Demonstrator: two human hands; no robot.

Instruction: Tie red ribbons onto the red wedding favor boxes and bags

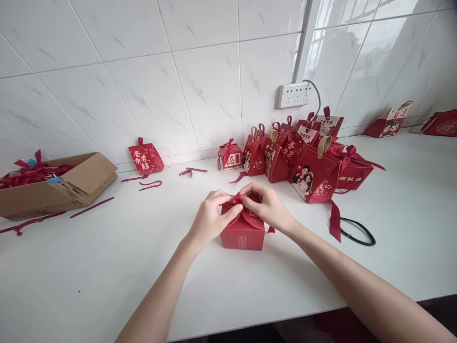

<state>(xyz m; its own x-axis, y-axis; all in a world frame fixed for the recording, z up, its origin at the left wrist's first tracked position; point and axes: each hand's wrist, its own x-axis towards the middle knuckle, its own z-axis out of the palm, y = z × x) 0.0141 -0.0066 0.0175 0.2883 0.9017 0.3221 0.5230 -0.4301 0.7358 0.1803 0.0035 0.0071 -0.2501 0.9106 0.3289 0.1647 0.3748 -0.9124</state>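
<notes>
A red gift box (243,237) with curved top flaps stands upright on the white table in front of me. At its top is a dark red ribbon (237,198), gathered into a small knot or loop. From the left, my left hand (216,212) pinches the ribbon between thumb and fingers. My right hand (266,205) closes on the same ribbon from the right, its fingertips almost meeting the left ones. Part of the box top lies hidden behind both hands. A ribbon end (271,229) shows at the box's right side.
Several finished-looking red gift boxes (316,176) crowd the back right, near a power strip (294,95). A cardboard carton (85,183) of ribbons stands left. One red box (145,158) leans at the wall. Ribbon scraps (193,170) and a black loop (360,236) lie on the table.
</notes>
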